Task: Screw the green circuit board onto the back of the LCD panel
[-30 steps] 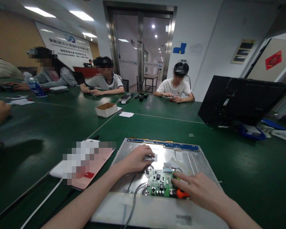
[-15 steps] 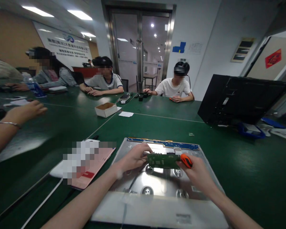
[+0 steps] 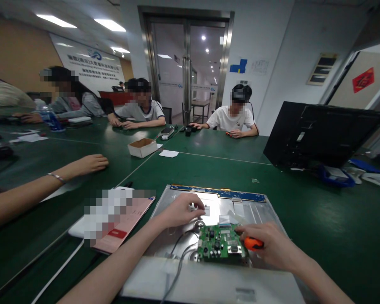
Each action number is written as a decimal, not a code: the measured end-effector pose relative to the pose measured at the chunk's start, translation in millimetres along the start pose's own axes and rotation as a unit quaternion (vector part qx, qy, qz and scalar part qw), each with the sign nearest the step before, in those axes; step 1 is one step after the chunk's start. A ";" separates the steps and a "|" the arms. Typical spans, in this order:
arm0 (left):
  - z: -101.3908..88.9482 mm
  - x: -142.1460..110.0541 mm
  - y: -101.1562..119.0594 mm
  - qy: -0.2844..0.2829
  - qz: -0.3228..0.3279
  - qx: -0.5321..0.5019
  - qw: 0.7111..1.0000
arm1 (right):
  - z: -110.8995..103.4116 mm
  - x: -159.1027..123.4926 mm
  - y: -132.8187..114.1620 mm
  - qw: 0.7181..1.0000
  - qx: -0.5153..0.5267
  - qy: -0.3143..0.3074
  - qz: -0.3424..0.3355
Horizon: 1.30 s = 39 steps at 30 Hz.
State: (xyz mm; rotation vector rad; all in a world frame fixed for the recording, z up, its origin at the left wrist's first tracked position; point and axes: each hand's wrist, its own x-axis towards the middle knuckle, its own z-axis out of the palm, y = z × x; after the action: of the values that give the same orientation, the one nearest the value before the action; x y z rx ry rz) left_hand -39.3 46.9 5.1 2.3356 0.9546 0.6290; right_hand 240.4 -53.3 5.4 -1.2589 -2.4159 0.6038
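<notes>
A metal-backed display panel (image 3: 267, 216) lies in front of me, with a blue circuit strip along its far edge. Over its middle is a green circuit board (image 3: 215, 242), component side up, with a ribbon cable at its far edge and grey wires on its left. My right hand (image 3: 266, 242) grips an orange-handled screwdriver (image 3: 253, 243), its shaft hidden, and its fingers touch the board's right edge. Just beyond the board's upper left corner, my left hand (image 3: 185, 210) hovers above the panel, fingers bent and apart, holding nothing.
A pink phone-like slab (image 3: 126, 223) and a white cable lie left of the panel. Another person's arm (image 3: 72, 171) rests on the table at left. A small open box (image 3: 142, 148) stands farther back. A black monitor (image 3: 319, 135) leans at right. Other people sit opposite.
The circuit board has tipped from upright to lying component side up, nearer me. My left hand has let go of it. The other person's arm at left has moved right.
</notes>
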 end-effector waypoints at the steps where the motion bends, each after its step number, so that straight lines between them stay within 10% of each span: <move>1: -0.9 -0.1 0.8 -0.005 -0.005 0.002 1.000 | -1.5 -1.2 -0.5 1.000 -0.016 -0.016 0.011; 20: -14.4 -3.9 -5.2 -0.226 -0.047 -0.059 0.971 | 10.1 2.8 -19.5 0.994 -0.032 -0.081 0.067; 28: -16.5 -7.9 -8.1 -0.181 -0.078 -0.069 0.978 | -0.9 1.6 -10.1 0.993 0.019 -0.063 0.094; 33: -12.5 -24.9 -17.5 -0.022 -0.060 0.057 0.996 | -20.4 -6.5 -2.0 0.988 0.066 0.086 0.114; 39: 6.3 -40.9 -16.6 -0.037 -0.033 0.152 0.987 | -27.9 -8.2 8.6 0.907 0.325 0.115 0.242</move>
State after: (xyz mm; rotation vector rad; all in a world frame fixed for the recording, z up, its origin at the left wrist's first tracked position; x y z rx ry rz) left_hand -69.9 24.9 -18.8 2.5582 1.1552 0.3893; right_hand 264.3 -50.0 23.7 -1.4950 -1.4934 1.1967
